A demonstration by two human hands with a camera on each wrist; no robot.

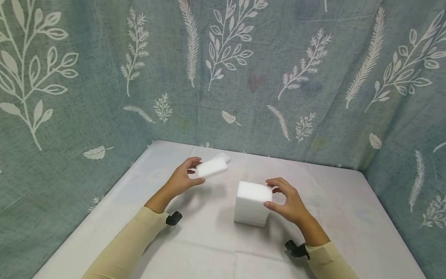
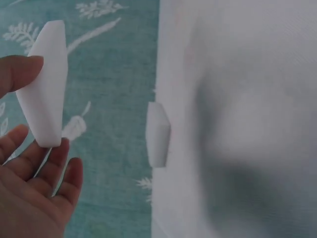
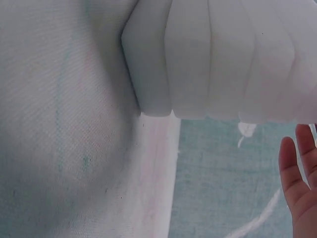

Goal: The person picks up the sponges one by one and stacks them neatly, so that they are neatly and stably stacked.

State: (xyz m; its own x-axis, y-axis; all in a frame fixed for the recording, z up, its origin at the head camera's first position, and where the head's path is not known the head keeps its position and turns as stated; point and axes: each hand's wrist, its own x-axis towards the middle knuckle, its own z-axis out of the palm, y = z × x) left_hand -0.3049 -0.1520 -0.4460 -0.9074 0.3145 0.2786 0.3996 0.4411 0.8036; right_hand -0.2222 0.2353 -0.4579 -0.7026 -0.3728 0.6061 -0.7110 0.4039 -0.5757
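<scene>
My left hand (image 1: pixel 182 178) holds a white sponge block (image 1: pixel 211 167) above the table, thumb and fingers at its opposite ends. The left wrist view shows the thumb on this sponge (image 2: pixel 47 89) and fingertips at its lower end. Behind it, a second white sponge (image 1: pixel 223 157) lies on the table; in the left wrist view this sponge (image 2: pixel 158 134) is near the table's far edge. To the right stands a stack of white sponges (image 1: pixel 251 205). My right hand (image 1: pixel 287 201) grips the top of the stack at its right side, thumb in front and fingers behind.
A white cloth covers the table (image 1: pixel 195 248). Green-grey curtains (image 1: pixel 230 100) with white leaf prints rise behind it and along both sides. Each wrist carries a small black camera, such as the left one (image 1: pixel 173 218).
</scene>
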